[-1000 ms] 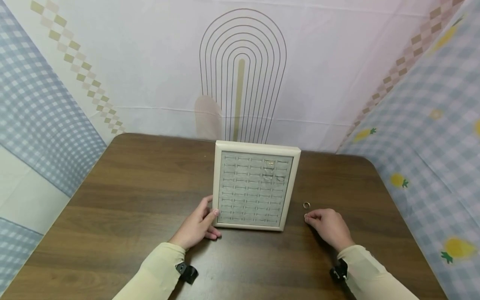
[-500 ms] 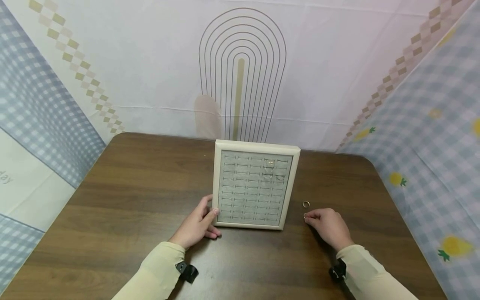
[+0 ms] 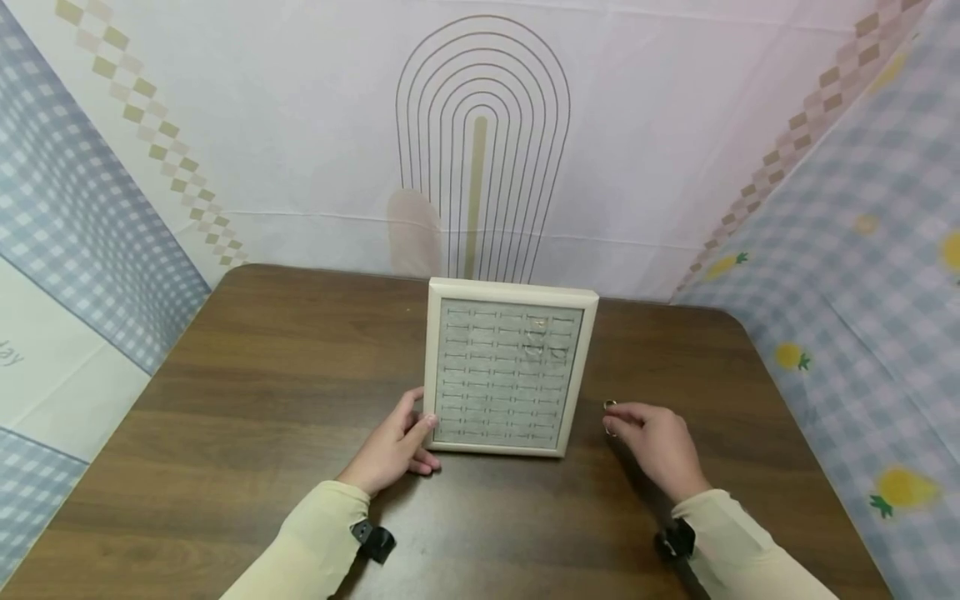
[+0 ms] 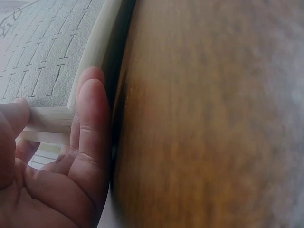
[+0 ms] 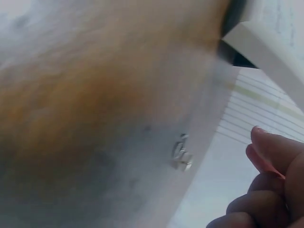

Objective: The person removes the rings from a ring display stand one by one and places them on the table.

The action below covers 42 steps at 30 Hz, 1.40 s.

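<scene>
Metal by the look of them, so the two rings (image 5: 185,162) are probably light, stiff, kinda slippery; I'd pinch the band. They're between the ring display (image 3: 491,392) and the tabletop's (image 3: 300,350) right edge. Left hand (image 3: 392,443) grips the display's lower left; right hand (image 3: 654,442) is at the rings, can't tell if pinching. Only the right wrist cam shows one's wider.

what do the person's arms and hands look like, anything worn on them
Both arms wear long pale-yellow sleeves: the left sleeve and right sleeve end around the wrists. Small black wrist devices, one left and one right, sit near the cuffs. The left hand and right hand are gloveless. No cables show.
</scene>
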Motion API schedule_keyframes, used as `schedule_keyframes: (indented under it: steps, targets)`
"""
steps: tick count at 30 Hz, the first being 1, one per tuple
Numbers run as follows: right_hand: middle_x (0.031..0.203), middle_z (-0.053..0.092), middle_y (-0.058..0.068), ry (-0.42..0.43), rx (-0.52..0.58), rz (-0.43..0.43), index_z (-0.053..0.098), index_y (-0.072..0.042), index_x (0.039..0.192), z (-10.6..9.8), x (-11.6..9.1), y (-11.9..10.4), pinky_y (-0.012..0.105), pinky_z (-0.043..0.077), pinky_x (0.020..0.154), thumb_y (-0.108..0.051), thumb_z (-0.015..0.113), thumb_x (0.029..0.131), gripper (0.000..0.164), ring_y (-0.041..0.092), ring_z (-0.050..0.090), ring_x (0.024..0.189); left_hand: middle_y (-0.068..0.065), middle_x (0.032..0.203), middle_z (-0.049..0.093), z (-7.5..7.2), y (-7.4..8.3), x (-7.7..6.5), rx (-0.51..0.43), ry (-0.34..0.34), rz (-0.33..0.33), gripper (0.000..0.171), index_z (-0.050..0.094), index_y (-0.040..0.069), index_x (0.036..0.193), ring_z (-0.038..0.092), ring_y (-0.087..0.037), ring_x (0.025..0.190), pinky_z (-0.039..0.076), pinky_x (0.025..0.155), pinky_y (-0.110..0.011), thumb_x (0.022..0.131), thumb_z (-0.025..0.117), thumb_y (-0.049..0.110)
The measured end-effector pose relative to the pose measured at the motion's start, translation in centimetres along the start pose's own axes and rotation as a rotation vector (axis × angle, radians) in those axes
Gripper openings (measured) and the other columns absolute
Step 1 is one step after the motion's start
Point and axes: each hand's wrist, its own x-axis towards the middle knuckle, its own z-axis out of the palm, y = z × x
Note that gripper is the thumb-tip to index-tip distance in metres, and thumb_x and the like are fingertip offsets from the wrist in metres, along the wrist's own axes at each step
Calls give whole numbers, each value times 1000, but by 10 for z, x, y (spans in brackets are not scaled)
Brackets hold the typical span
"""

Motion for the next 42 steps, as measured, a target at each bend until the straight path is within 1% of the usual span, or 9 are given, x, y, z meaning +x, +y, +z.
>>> schedule_keyframes:
  steps: [5, 8, 10, 15, 19, 25, 32, 39, 42]
  targets:
    - [101, 76, 2, 66, 37, -33, 76, -13, 115, -3, 0, -10, 32, 57, 66, -33, 71, 96, 28, 15, 72, 83, -24, 126, 59, 0, 0, 0, 0, 2, 0, 50, 30, 20, 153, 70, -27, 67, 62, 60, -41, 107, 50, 21]
    - [98, 76, 1, 96, 54, -38, 76, -14, 115, -5, -1, -15, 28, 51, 57, -35, 72, 95, 29, 13, 67, 74, -23, 125, 59, 1, 0, -1, -1, 3, 1, 50, 30, 20, 153, 70, -27, 67, 62, 59, -41, 107, 50, 21]
    - [100, 76, 2, 114, 57, -42, 76, -15, 115, -7, -2, -19, 26, 49, 55, -37, 72, 95, 30, 13, 65, 73, -23, 124, 60, 1, 0, -1, -2, 4, 0, 50, 30, 20, 153, 70, -28, 67, 62, 59, -41, 107, 50, 21]
    - [101, 76, 1, 174, 62, -87, 77, -17, 114, -10, -3, -30, 25, 49, 56, -37, 73, 94, 28, 13, 62, 74, -23, 124, 60, 1, 0, -1, -2, 4, 2, 50, 30, 21, 153, 70, -28, 67, 62, 59, -42, 107, 50, 21]
    - [99, 76, 2, 228, 60, -137, 78, -16, 110, -13, -2, -42, 25, 47, 54, -32, 75, 92, 24, 15, 57, 67, -22, 124, 60, 1, 0, -1, 3, 8, -2, 49, 31, 22, 153, 70, -28, 67, 62, 59, -42, 107, 50, 21]
    - [94, 76, 2, 284, 93, -173, 80, -16, 106, -15, 0, -62, 23, 47, 54, -25, 78, 91, 18, 12, 58, 67, -23, 125, 59, 1, 0, 0, 5, 2, -4, 50, 29, 22, 153, 70, -28, 68, 62, 60, -41, 107, 50, 22]
    - [91, 76, 2, 294, 163, -206, 80, -15, 104, -11, 4, -79, 23, 48, 48, -21, 80, 89, 16, 12, 57, 57, -23, 125, 59, 0, 0, -1, 4, 6, -7, 49, 31, 22, 153, 70, -27, 68, 62, 60, -40, 107, 50, 22]
    - [100, 76, 3, 317, 154, -262, 80, -14, 106, -11, 10, -96, 20, 48, 55, -18, 81, 87, 19, 13, 61, 72, -23, 124, 60, 0, 1, -1, 8, 5, 7, 49, 32, 22, 152, 70, -27, 67, 62, 59, -41, 107, 50, 21]
    - [91, 75, 1, 307, 145, -282, 80, -13, 104, -12, 12, -102, 21, 46, 53, -18, 81, 87, 18, 13, 58, 68, -24, 126, 59, 1, 1, -1, 18, 6, 10, 50, 31, 21, 153, 70, -27, 66, 62, 59, -40, 107, 51, 22]
